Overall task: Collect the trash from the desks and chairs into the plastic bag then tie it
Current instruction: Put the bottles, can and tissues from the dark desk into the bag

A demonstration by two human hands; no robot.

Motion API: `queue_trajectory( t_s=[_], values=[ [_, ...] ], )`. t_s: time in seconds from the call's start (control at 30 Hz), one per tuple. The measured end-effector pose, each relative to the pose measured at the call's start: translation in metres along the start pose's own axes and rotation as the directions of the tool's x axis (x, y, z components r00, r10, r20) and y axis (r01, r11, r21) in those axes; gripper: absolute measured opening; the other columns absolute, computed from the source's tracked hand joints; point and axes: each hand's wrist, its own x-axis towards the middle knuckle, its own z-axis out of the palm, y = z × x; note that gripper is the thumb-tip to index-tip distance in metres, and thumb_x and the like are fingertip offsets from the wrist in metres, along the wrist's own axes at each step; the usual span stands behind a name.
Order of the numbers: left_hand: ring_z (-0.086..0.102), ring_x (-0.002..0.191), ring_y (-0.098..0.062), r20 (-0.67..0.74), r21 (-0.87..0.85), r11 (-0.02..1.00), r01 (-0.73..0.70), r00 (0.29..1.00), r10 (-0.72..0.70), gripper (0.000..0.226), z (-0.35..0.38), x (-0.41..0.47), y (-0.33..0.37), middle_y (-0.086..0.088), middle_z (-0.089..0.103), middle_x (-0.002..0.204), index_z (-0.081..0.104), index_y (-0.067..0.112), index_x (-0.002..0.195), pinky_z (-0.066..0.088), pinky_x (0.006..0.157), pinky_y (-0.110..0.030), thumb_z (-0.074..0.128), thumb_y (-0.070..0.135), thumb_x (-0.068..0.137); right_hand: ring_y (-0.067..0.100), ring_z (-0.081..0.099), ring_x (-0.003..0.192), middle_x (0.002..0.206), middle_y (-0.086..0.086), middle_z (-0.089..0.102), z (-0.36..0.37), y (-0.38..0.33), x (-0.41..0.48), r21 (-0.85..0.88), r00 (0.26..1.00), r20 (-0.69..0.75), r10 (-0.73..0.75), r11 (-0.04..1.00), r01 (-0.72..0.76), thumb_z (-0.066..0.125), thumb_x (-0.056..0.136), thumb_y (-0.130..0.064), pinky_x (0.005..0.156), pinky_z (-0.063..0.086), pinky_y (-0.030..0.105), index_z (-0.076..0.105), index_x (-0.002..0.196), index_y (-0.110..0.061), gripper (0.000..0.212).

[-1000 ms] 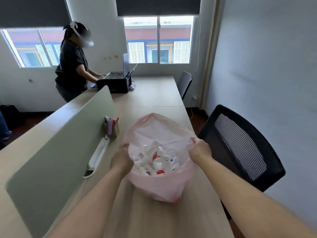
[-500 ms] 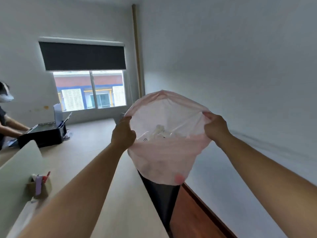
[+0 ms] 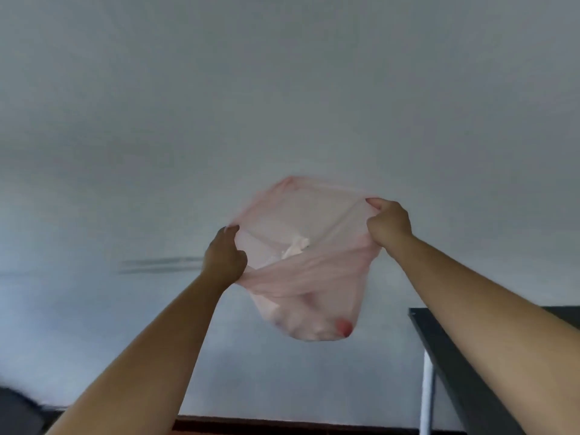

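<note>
Both hands [image 3: 224, 259] [image 3: 389, 222] grip pink bag [image 3: 301, 277] (airborne).

Both bare arms stretched forward and up, hands apart.
Left hand [image 3: 224, 257] and right hand [image 3: 389, 222] each curl their fingers, thumb on top, gripping opposite sides of the bag [image 3: 301, 277] rim; the right sits higher.

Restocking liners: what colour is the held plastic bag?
It's a translucent pale pink plastic bag; head view.

Pink plastic bag [image 3: 301, 277] hangs mid-air, mouth stretched open (trash [image 3: 314, 326] at bottom).
</note>
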Motion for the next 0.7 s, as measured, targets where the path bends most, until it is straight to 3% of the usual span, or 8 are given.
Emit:
queue_trajectory(
  t_s=[0.2,0.4,0.6,0.7],
  values=[
    [0.040,0.131,-0.032,0.195,-0.141,0.969,-0.203,0.954,0.228,0.059,0.102,0.001,0.105,-0.011,0.039,0.147,0.036,0.010,0.143,0.032,0.106,-0.034,0.049,0.003,0.086,0.027,0.053,0.123,0.137,0.003,0.055,-0.104,0.086,0.007,-0.078,0.968,-0.201,0.153,0.982,-0.172,0.040,0.081,0.005,0.097,0.042,0.026,0.053,0.135,-0.019,0.061],
    [0.035,0.137,-0.027,0.400,-0.232,0.922,-0.309,0.834,0.380,0.057,0.177,-0.015,0.202,-0.008,0.036,0.151,0.034,0.014,0.146,0.029,0.109,-0.030,0.049,0.011,0.091,0.027,0.052,0.124,0.139,0.002,0.053,-0.197,0.158,0.011,-0.115,0.904,-0.347,0.250,0.945,-0.306,0.039,0.083,0.006,0.099,0.044,0.029,0.053,0.136,-0.018,0.060],
    [0.035,0.136,-0.027,0.489,-0.301,0.901,-0.314,0.760,0.428,0.059,0.233,-0.030,0.270,-0.010,0.036,0.150,0.033,0.013,0.146,0.030,0.107,-0.028,0.052,0.012,0.091,0.026,0.052,0.124,0.140,0.002,0.052,-0.246,0.214,0.029,-0.210,0.898,-0.347,0.272,0.910,-0.357,0.039,0.084,0.007,0.093,0.040,0.023,0.050,0.138,-0.019,0.061],
    [0.036,0.135,-0.026,0.557,-0.312,0.904,-0.292,0.715,0.423,0.058,0.267,-0.038,0.286,-0.011,0.037,0.149,0.032,0.011,0.146,0.031,0.105,-0.028,0.054,0.018,0.092,0.026,0.053,0.122,0.142,0.003,0.050,-0.250,0.248,0.038,-0.273,0.912,-0.293,0.288,0.889,-0.368,0.046,0.087,0.000,0.097,0.043,0.028,0.043,0.142,-0.018,0.059]
  ],
)
